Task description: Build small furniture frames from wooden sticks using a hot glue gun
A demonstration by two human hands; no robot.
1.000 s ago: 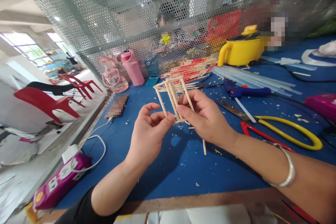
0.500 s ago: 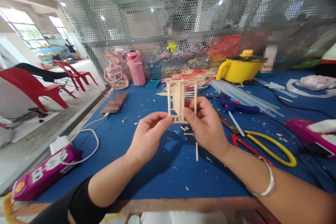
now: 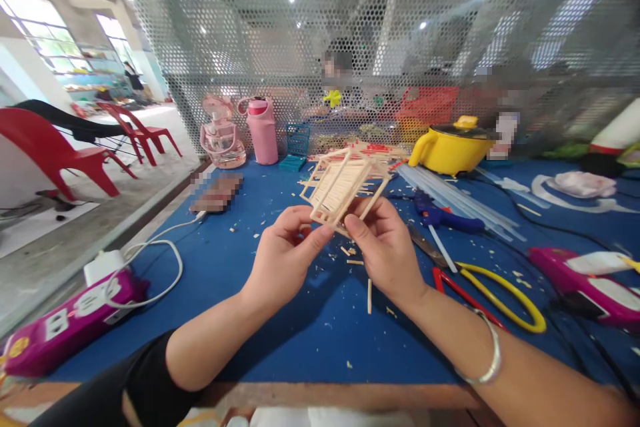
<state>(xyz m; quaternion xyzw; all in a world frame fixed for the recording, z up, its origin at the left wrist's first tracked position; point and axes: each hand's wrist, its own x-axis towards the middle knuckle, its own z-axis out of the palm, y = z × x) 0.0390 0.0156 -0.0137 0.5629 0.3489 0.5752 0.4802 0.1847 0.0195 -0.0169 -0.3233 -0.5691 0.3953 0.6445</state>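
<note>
Over the table [image 3: 300, 353], the left hand [image 3: 281, 257] at 7 o'clock and the right hand [image 3: 389, 250] at 4 o'clock pinched the frame [image 3: 336, 185] between them by its low end. It looked light, stiff and fragile at the joints, so the lower bars [image 3: 324, 217], at 6 o'clock, seemed the safest hold. Half a second earlier it stood upright, slats [image 3: 345, 177] nearly edge-on; now it leaned toward 1 o'clock, showing them broadly.
</note>
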